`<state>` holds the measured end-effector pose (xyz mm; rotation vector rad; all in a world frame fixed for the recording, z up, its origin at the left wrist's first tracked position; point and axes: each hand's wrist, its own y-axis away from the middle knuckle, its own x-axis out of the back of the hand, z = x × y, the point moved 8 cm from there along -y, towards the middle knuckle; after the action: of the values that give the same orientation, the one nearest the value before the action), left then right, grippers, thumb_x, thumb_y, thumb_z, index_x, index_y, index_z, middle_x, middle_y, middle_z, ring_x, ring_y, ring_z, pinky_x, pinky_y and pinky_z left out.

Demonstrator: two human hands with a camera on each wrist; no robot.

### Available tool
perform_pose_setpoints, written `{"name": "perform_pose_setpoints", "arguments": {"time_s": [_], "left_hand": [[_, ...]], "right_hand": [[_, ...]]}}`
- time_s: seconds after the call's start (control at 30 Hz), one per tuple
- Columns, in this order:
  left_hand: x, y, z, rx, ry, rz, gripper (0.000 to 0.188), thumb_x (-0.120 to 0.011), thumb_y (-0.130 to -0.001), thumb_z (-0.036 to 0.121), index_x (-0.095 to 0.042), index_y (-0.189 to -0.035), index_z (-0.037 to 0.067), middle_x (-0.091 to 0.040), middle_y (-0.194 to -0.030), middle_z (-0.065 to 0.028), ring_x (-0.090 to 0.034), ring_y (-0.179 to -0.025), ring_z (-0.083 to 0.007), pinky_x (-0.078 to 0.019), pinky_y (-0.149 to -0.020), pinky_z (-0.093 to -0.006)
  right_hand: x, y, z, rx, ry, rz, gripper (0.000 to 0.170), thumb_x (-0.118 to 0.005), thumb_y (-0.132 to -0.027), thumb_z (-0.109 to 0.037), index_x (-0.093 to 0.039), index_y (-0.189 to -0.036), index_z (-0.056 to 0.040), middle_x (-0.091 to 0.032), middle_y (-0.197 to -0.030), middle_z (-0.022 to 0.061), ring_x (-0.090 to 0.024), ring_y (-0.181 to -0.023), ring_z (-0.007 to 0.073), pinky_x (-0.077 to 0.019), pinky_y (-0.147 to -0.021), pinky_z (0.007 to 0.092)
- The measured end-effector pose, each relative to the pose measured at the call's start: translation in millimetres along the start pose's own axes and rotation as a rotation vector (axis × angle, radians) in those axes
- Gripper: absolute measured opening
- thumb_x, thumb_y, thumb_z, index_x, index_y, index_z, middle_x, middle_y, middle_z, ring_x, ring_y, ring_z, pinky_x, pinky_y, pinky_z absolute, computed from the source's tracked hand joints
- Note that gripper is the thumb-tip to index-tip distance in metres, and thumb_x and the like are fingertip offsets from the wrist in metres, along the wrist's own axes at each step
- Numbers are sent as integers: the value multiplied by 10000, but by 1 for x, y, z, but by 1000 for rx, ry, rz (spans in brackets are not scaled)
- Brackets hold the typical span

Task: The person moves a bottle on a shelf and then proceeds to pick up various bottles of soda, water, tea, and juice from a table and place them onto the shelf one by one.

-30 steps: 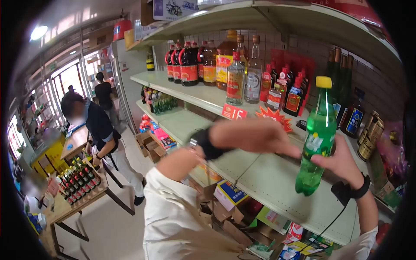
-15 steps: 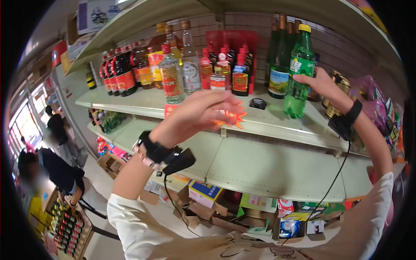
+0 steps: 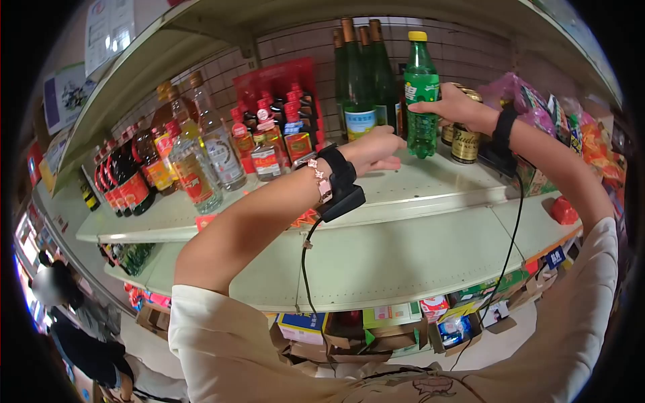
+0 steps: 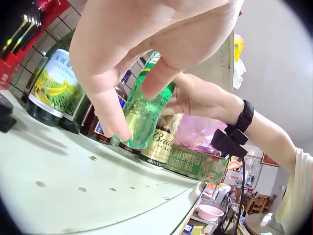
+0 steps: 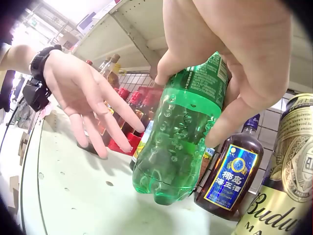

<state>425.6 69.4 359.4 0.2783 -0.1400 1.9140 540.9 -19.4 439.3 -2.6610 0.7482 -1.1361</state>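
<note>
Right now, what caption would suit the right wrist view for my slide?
Right hand gripping a green bottle, left hand alongside, with a gold can nearby.

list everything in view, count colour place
Shelves: several, pale green, throughout
Soda bottle: 1, green, right of centre
Wine bottles: 4, green, left of soda bottle
Blue-labelled bottle: 1, brown, behind soda bottle
Beer cans: 2+, gold, beside soda bottle
Plastic bag: 1, purple, right end
Small bottles: several, red-capped, centre-left
Clear bottles: 2+, clear, left
Dark bottles: several, red-labelled, far left
Cartons: several, mixed, bottom
Bystander: 1+, dark-topped, lower left
Left hand: 1, bare, beside soda bottle
Right hand: 1, bare, gripping soda bottle
</note>
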Motion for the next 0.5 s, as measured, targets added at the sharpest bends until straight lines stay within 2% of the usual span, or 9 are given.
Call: {"name": "perform_pose_setpoints", "arguments": {"time_s": [0.07, 0.1, 0.17, 0.2, 0.23, 0.3, 0.37, 0.43, 0.5], "left_hand": [[-6, -6, 7, -60, -55, 25, 672, -587, -921, 185, -252, -1464, -27, -464, -1302, -118, -546, -1078, -195, -521, -878, -299], [-9, -5, 14, -70, -66, 12, 672, -587, -921, 185, -252, -1464, -27, -464, -1302, -118, -546, -1078, -195, -521, -878, -299], [-26, 6, 31, -270, -240, -45, 591, -609, -908, 221, -376, -1388, -35, -564, -1193, -90, -544, -1070, -161, -494, -863, -300], [-36, 4, 33, -436, -170, -115, 506, -626, -894, 237, -465, -1297, -23, -612, -1086, -53, -563, -1011, -140, -472, -851, -306], [-47, 31, 42, -354, -206, -114, 470, -617, -898, 220, -480, -1276, -23, -611, -1103, -60, -579, -985, -148, -475, -851, -301], [-67, 51, 43, -449, -190, -193, 499, -618, -917, 250, -449, -1301, -20, -615, -1097, -71, -583, -975, -143, -476, -841, -285], [-85, 85, 29, -358, 26, -293, 561, -636, -925, 256, -393, -1348, -21, -597, -1139, -69, -582, -1025, -146, -481, -863, -269], [-109, 104, -4, -393, 160, -343, 635, -677, -898, 249, -338, -1342, -53, -606, -1090, -84, -615, -925, -116, -510, -781, -284], [-136, 124, -27, -537, 39, -285, 683, -687, -889, 275, -305, -1342, -64, -597, -1114, -120, -623, -952, -166, -508, -814, -308]], "right_hand": [[3, 6, 2, -23, 17, 18, 457, -748, -829, -342, -609, -1154, -52, -661, -1012, 44, -629, -833, 102, -515, -646, 250], [5, 11, -2, -32, 41, 25, 470, -755, -822, -347, -607, -1154, -49, -660, -1019, 45, -627, -831, 99, -513, -644, 254], [5, 28, -8, -65, 34, 29, 485, -774, -798, -352, -616, -1134, -39, -665, -1005, 40, -622, -814, 99, -504, -638, 259], [3, 36, -14, 34, -31, 28, 488, -776, -783, -385, -643, -1096, -36, -668, -947, 44, -627, -794, 107, -508, -645, 262], [1, 49, -22, 129, -96, 28, 496, -778, -769, -419, -669, -1059, -32, -671, -890, 49, -631, -773, 116, -512, -653, 265], [4, 72, -19, 189, -45, 86, 493, -786, -754, -413, -682, -1019, -11, -683, -867, 51, -619, -759, 98, -505, -667, 254], [3, 120, -42, 349, -5, 130, 520, -823, -718, -372, -666, -1036, 9, -687, -881, 52, -618, -785, 103, -509, -726, 267], [-10, 160, -31, 313, -143, 96, 568, -869, -655, -320, -652, -1057, 17, -693, -900, 55, -617, -805, 108, -506, -774, 276], [-26, 200, -24, 324, -39, 40, 614, -892, -611, -289, -641, -1077, 22, -700, -925, 76, -630, -812, 123, -510, -769, 280]]}}
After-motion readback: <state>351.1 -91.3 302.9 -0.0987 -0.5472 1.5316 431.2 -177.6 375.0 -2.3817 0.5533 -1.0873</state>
